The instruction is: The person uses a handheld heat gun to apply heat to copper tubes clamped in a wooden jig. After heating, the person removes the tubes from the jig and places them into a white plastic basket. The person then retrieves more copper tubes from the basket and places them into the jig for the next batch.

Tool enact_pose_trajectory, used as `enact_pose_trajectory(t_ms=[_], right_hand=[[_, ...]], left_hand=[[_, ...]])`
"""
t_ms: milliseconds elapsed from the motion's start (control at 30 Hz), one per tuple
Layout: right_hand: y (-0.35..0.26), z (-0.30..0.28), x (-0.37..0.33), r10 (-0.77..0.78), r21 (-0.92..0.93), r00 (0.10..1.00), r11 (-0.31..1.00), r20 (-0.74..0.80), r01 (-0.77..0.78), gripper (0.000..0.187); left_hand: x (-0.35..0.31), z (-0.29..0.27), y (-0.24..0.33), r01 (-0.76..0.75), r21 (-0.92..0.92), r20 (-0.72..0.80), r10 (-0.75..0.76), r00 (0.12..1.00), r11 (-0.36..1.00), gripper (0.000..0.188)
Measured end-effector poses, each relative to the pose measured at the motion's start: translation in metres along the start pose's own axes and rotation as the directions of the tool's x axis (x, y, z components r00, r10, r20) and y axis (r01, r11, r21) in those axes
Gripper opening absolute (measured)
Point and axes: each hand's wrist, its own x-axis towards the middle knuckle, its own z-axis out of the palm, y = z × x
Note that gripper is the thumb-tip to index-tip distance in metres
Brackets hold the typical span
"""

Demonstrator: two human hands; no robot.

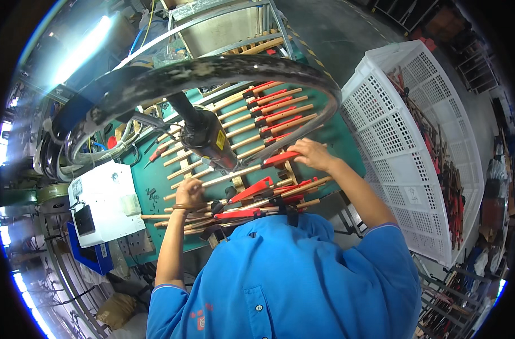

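My right hand [309,153] is closed around the right end of a wooden stick [230,176] with a red plastic piece [280,160] on it. At that stick's left end is my left hand [189,193], its fingers curled together; whether it grips the stick or a small part is unclear. A dark power tool [215,141] with a yellow label hangs just above the stick. Closer to my body lies a loose pile of wooden sticks [203,210] with red pieces [251,190]. Beyond the tool, several similar sticks [288,106] lie side by side.
A thick black ring [240,66] crosses above the green table [348,141]. On the right stands a white perforated crate [381,113] holding more red-ended sticks. To the left are a white machine housing [107,198], a blue bin [93,254] and small black parts [151,194].
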Motion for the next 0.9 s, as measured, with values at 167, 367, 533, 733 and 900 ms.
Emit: enact_pose_trajectory(t_ms=[167,367,533,733,900], right_hand=[[0.04,-0.02,-0.005,-0.001,-0.183,0.997,0.983,0.081,0.016,0.033],[0.049,-0.017,-0.001,0.024,-0.17,0.992,0.985,0.121,-0.003,0.031],[0.058,0.004,0.012,0.194,-0.229,0.951,0.963,0.239,-0.139,0.032],[0.002,0.0,0.001,0.019,-0.545,0.997,0.836,-0.079,-0.06,0.032],[-0.079,0.008,-0.01,0.114,0.006,0.914,0.992,0.39,-0.126,0.045]], left_hand=[[0.042,0.007,0.029,-0.173,0.056,0.004,0.173,0.985,0.983,0.022],[0.033,0.028,0.023,-0.137,0.138,0.032,0.134,0.991,0.981,0.018],[0.033,0.032,0.025,-0.023,0.267,0.099,-0.004,0.995,0.963,0.015],[0.011,0.006,0.062,-0.102,0.249,-0.107,0.132,0.985,0.963,0.022],[-0.028,-0.01,0.046,0.072,0.066,0.4,-0.092,0.912,0.995,0.032]])
